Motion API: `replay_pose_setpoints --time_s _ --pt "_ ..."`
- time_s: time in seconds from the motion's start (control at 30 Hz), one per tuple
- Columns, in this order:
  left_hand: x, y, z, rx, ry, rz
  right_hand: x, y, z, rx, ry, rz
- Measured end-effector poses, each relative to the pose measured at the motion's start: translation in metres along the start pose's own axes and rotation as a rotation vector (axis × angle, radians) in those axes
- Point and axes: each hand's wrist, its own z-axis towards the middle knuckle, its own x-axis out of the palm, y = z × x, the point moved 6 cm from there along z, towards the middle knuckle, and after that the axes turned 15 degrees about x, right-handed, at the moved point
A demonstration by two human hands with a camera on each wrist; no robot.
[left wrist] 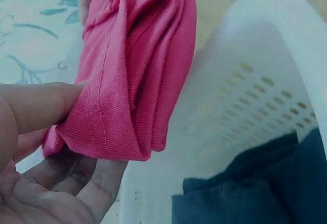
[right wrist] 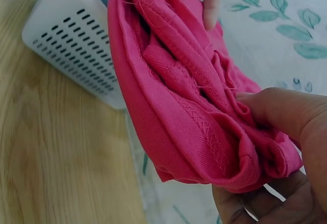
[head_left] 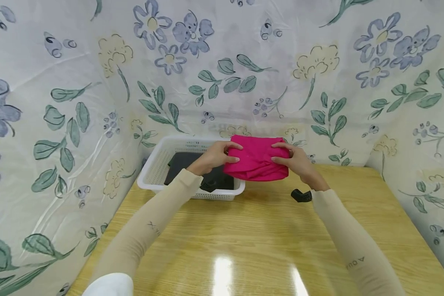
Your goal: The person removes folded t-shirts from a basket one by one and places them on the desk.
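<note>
A folded bright pink garment [head_left: 257, 158] of stitched knit cloth is held up between both hands, above the table by the basket's right end. My left hand [head_left: 216, 156] grips its left end, thumb on one face and fingers curled behind, as the left wrist view shows. On the opposite end, my right hand [head_left: 296, 162] pinches the cloth between thumb and fingers. Layered folds and seams [right wrist: 204, 127] show at the garment's edge in the right wrist view. Dark folded cloth [head_left: 185, 164] lies inside the white plastic basket [head_left: 148, 172], partly hidden by my left arm.
The basket, with perforated walls [right wrist: 76, 40], stands at the back left of the wooden table [head_left: 266, 230]. Floral fabric [head_left: 222, 61] hangs behind and along both sides. A black wrist-mount piece [head_left: 301, 195] sits by the right wrist, another [head_left: 208, 186] by the left.
</note>
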Motion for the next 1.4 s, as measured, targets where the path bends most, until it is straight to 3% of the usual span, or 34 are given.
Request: replay_pose_setpoints --time_s 0.37,0.67,0.87,1.13,1.4 --pt "0.027 -0.005 0.025 0.037 0.016 0.054 -0.026 -0.02 0.003 0.009 -0.028 -0.002" --pt "0.052 -0.009 0.045 0.055 0.049 0.143 -0.045 -0.028 -0.007 0.069 -0.022 0.018" --pt "0.067 -0.008 0.056 0.052 0.07 0.149 -0.055 -0.047 -0.001 0.062 -0.043 0.016" --pt "0.086 -0.004 0.067 0.062 0.106 0.108 -0.06 -0.068 0.008 0.071 -0.101 -0.056" --pt "0.101 0.007 0.08 0.032 0.114 0.209 -0.054 -0.084 0.022 0.06 -0.159 -0.109"
